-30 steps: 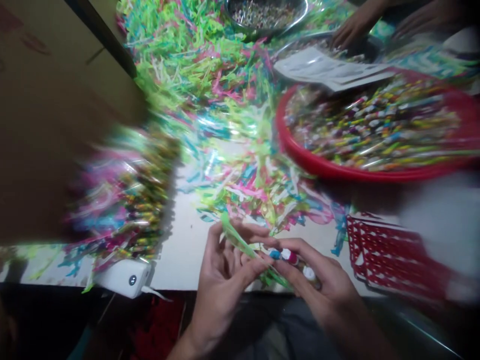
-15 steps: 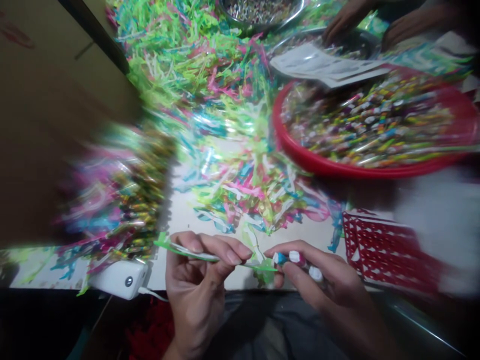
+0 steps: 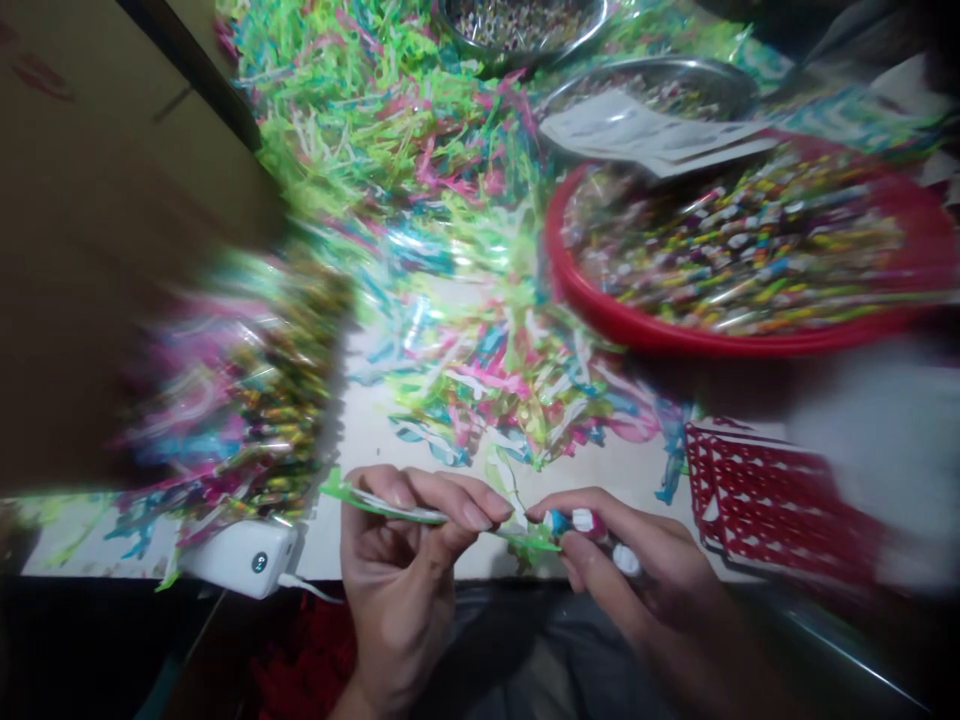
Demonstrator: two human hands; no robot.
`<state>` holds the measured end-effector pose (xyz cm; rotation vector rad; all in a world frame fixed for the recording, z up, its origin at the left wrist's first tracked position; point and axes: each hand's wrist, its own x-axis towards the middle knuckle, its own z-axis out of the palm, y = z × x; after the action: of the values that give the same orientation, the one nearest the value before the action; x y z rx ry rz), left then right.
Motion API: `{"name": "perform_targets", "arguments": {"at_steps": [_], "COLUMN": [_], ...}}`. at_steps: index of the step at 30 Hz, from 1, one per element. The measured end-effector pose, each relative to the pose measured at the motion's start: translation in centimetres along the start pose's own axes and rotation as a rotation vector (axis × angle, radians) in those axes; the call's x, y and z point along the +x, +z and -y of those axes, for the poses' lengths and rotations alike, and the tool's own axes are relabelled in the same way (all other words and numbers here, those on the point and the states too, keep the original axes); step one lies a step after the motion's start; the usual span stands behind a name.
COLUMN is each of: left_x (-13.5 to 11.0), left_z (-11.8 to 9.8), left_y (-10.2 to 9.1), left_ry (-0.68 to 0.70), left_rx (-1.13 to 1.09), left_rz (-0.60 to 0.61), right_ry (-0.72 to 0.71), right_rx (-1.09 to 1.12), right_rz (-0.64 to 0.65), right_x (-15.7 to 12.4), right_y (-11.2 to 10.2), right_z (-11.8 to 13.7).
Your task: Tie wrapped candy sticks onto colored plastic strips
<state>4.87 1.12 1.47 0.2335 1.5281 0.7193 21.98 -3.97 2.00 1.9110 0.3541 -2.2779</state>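
Pinching a narrow green plastic strip (image 3: 390, 508) near the lower middle of the frame, the person's left hand (image 3: 397, 565) is half closed, its palm turned up and its fingers curled over the strip against the thumb. One end of the strip sticks out past the hand to the left, and the other runs right toward the right hand (image 3: 637, 560). That hand is nearly closed, with thumb and fingers gripping a slim wrapped stick banded blue, white and red (image 3: 581, 522). The strip's right end meets the stick's blue end between the two hands, though the exact contact is hard to make out. Both hands are just above the near edge of the bench (image 3: 352, 430). A white power bank (image 3: 244, 558) lies just left of the left hand, and a red mesh basket (image 3: 772, 500) sits to the right. Shredded plastic strips (image 3: 450, 150) cover the upper middle of the frame, beside a red basin (image 3: 577, 300) filled with wrapped sticks. Printed paper sheets (image 3: 652, 130) lie on the basin's far rim, and a blurred pile of wrapped sticks (image 3: 240, 390) sits at the left.
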Motion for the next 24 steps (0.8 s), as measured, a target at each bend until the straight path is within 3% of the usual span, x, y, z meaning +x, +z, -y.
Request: {"name": "perform_targets", "arguments": {"at_steps": [7, 18, 20, 24], "left_x": [-0.3, -0.8, -1.1, -1.8], "left_z": [0.4, 1.2, 1.4, 1.1], "left_y": [0.1, 0.1, -0.2, -1.4], "left_ry": [0.011, -0.031, -0.053, 0.079], "left_rx": [-0.015, -0.041, 0.050, 0.563], "left_rz": [-0.089, -0.053, -0.070, -0.184], "right_ry": [-0.421, -0.605, -0.644, -0.693], "right_rx": [-0.305, -0.272, -0.301, -0.310], "right_rz": [-0.076, -0.112, -0.138, -0.177], "right_x": [0.2, 0.6, 0.8, 1.2], "right_y": [0.2, 1.3, 1.4, 1.7], "right_z": [-1.3, -1.0, -1.2, -1.8]}}
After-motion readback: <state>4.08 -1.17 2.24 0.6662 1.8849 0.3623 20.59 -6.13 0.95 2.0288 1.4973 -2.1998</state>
